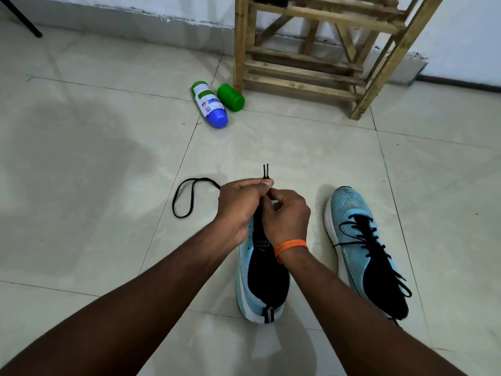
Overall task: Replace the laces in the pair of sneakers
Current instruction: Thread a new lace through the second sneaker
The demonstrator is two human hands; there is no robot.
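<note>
At the upper left edge of the frame a black stand leg [23, 21] slants across the tiled floor [81, 158], well apart from the work. Left of centre a loop of black lace [179, 196] lies on the tiles, one end running behind the left hand [238, 204]; whether it is the lace in hand or a spare, I cannot tell. Higher up, a blue-capped bottle [209, 104] and a green jar [231, 97] lie on their sides just beside each other, out of the way. The left hand pinches between thumb and forefinger just under the two lace tips [265, 170], which stand upright side by side, probably so both ends can be evened before threading. The right hand [287, 218], an orange band [291, 246] on its wrist, has its fingers curled and pinches the strands lower down, likely to keep them taut. Both hands hover over the unlaced sneaker [261, 280] at lower centre and hide its front eyelets, so how far the lace is threaded is unclear. A wooden rack [311, 63] stands at the upper right. To the right, the laced sneaker [363, 248] sits near its mate, apparently finished.
</note>
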